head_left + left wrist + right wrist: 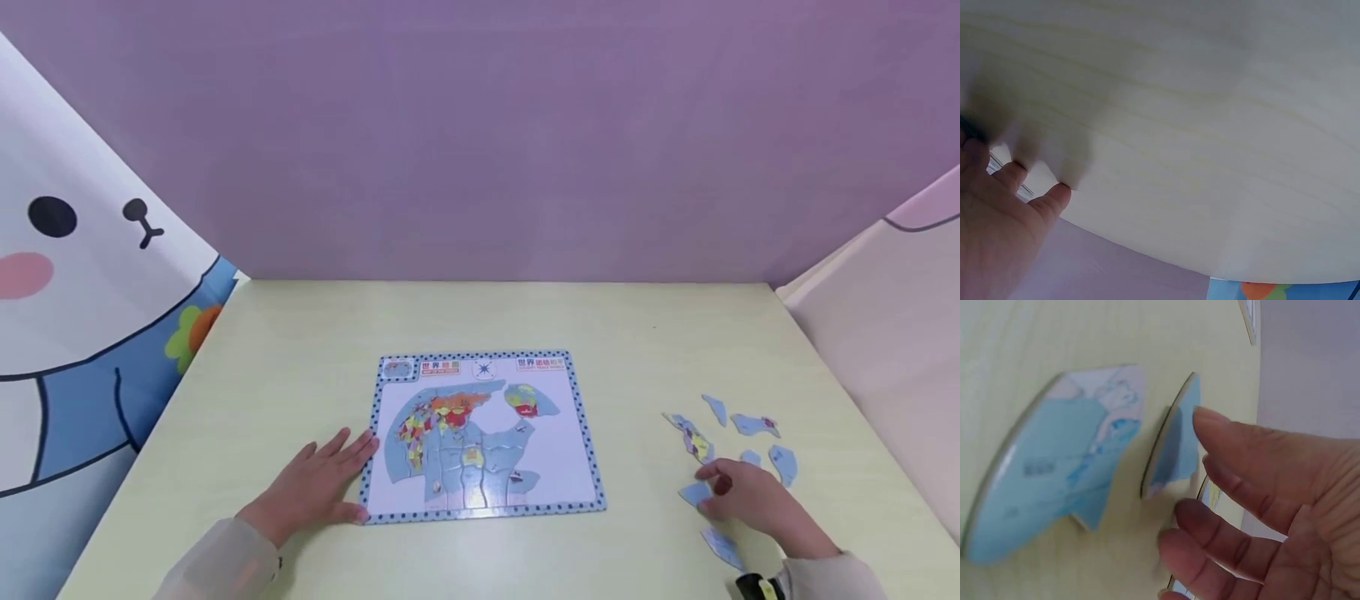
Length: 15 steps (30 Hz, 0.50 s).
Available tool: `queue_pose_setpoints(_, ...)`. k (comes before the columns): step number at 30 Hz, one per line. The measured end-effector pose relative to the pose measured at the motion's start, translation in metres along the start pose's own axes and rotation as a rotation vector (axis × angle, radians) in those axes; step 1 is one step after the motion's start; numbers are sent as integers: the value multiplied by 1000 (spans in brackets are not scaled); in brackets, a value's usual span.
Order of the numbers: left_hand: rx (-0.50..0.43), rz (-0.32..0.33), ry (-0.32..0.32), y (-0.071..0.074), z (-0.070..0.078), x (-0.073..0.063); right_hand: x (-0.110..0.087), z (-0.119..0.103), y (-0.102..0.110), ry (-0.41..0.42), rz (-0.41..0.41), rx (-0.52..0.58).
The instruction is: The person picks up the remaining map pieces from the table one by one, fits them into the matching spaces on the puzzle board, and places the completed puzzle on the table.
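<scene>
A world map puzzle board (558, 467) with a blue dotted border lies on the table, partly filled with joined map pieces (450, 454). My left hand (322, 483) rests at the board's left edge, fingers spread and touching it; the left wrist view shows part of this hand (1004, 219). On the right, my right hand (750, 497) is over loose pieces, its thumb at a small blue puzzle piece (693, 493). In the right wrist view, thumb and fingers of that hand (1279, 512) stand apart beside the blue piece (1175, 447); whether the thumb touches it, I cannot tell.
Several loose pieces lie around the right hand: a long map piece (693, 437), a blue-and-red one (753, 425), a curved blue one (783, 464) and one nearer me (722, 547). A purple wall (510, 167) bounds the table's (300, 333) far edge.
</scene>
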<state>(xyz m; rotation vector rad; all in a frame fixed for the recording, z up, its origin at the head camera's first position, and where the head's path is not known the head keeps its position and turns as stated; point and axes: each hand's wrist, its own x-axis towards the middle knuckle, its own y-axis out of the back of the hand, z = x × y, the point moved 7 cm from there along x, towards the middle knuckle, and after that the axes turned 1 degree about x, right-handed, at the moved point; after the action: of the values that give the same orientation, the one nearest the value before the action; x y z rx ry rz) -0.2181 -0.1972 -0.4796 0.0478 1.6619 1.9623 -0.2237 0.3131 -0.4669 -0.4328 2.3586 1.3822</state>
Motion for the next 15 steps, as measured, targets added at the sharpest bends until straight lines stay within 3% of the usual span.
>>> queue_pose_setpoints(15,3,-1,6,-4,-1,1,-2,2,-5,5,41,-23)
